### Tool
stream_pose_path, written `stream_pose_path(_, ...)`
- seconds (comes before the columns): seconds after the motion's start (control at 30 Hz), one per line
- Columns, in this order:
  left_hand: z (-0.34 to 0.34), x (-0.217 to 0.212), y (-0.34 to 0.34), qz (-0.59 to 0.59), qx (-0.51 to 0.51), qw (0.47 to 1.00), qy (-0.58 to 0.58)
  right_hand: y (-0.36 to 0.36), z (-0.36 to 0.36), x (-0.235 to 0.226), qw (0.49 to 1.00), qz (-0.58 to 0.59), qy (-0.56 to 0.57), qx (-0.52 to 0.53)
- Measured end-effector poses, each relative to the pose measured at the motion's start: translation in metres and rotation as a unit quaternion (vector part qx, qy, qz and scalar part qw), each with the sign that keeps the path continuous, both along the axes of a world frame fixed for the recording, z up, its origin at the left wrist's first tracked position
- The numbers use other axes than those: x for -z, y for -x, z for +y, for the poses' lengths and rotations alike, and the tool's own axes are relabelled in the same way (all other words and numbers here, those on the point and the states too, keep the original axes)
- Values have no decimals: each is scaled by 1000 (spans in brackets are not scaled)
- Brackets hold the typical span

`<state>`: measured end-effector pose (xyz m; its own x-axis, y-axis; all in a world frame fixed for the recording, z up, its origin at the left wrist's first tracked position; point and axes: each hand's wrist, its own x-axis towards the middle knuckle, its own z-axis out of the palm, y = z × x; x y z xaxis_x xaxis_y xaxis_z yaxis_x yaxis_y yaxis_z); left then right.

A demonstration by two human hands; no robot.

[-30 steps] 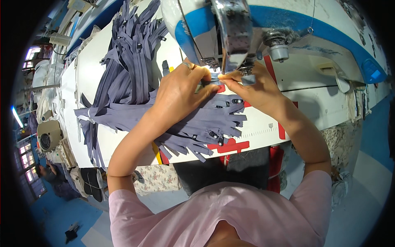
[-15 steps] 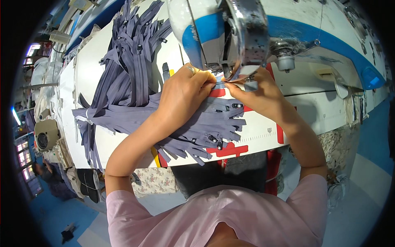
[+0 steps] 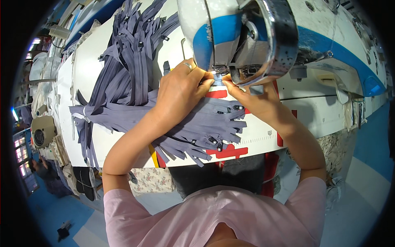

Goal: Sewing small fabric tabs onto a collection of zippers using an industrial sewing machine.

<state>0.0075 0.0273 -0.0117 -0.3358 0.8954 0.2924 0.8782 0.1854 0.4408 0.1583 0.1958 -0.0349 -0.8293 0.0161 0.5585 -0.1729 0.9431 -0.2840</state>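
Note:
Under the head of a white and blue sewing machine (image 3: 224, 35), a small blue-grey strip (image 3: 218, 80) lies lit beside the needle area. It looks like a zipper end, though most of it is hidden by fingers. My left hand (image 3: 181, 84), with a ring on one finger, pinches the strip's left side. Thumb and fingers of my right hand (image 3: 257, 99) close on its right side, partly behind the machine's shiny metal guard (image 3: 284, 39). Below my left wrist spreads a tied bundle of grey-purple zippers (image 3: 123, 115) with black sliders.
A second heap of grey-purple zippers (image 3: 131, 53) lies on the white machine table (image 3: 90, 76) at the far left. Red tape (image 3: 228, 151) and a printed ruler scale mark the near edge. A beige round-fronted device (image 3: 43, 132) stands off to the left. Another person is in the left background.
The view has shifted a little, so the machine head appears farther right. My fingertips are slightly farther apart, showing more of the strip. The zipper bundles lie as before.

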Motion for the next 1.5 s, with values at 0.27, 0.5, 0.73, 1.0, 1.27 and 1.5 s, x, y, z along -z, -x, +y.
stream_pose_path(0.27,0,0,8,48,1,999,-4,-10,1,33,986,-147,-17,70)
stream_pose_path(0.5,2,4,14,63,1,998,-13,-4,4,43,919,-152,-338,134)
stream_pose_path(0.73,4,7,19,64,0,998,-17,15,1,6,996,13,67,53)
stream_pose_path(1.0,5,12,20,61,-5,998,-16,8,0,0,994,31,102,37)
stream_pose_path(1.27,5,9,19,24,-12,1000,4,16,11,17,989,42,141,-8)
stream_pose_path(1.5,4,12,19,23,-15,999,17,15,11,21,994,25,103,-2)
